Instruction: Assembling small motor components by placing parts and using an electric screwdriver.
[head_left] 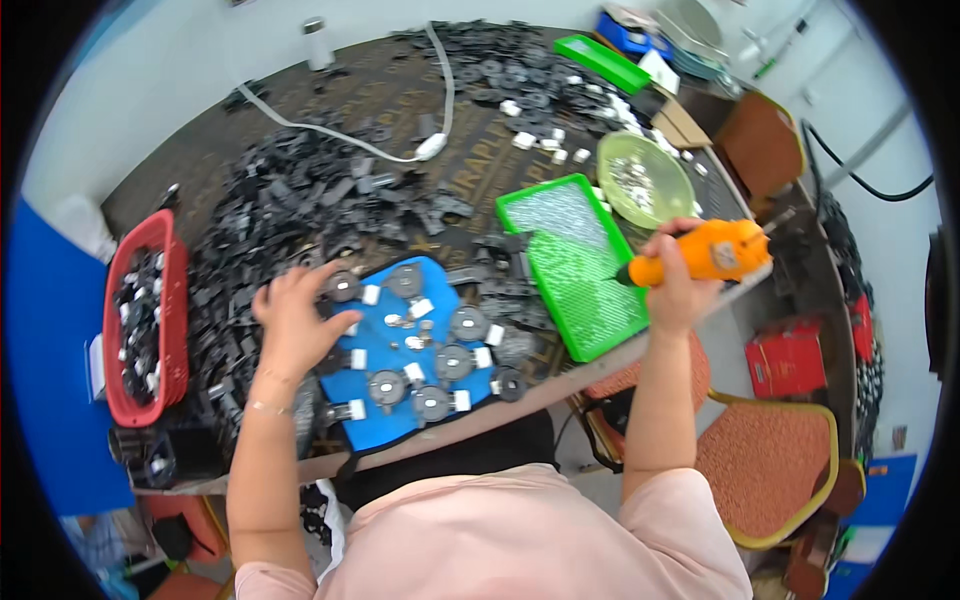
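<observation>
My right hand [680,275] grips an orange power screwdriver [715,250], its black tip pointing left over the green tray [612,343] of small shiny pieces, likely screws. Fingers spread, my left hand [297,315] is at the left edge of a blue mat [385,335]. A round grey plastic part [343,286] with a white block beside it sits between its thumb and forefinger; whether they touch it I cannot tell. Several similar round parts, such as one grey part [387,388], are spread over the mat, each with a white block. Small metal pieces [414,342] lie in the middle.
A red basket [180,330] of black and white parts stands at the left. Heaps of black plastic pieces [300,190] cover much of the table, crossed by a white cable [330,131]. A pale green bowl [680,200] sits beyond the tray. Chairs [765,465] stand at the right.
</observation>
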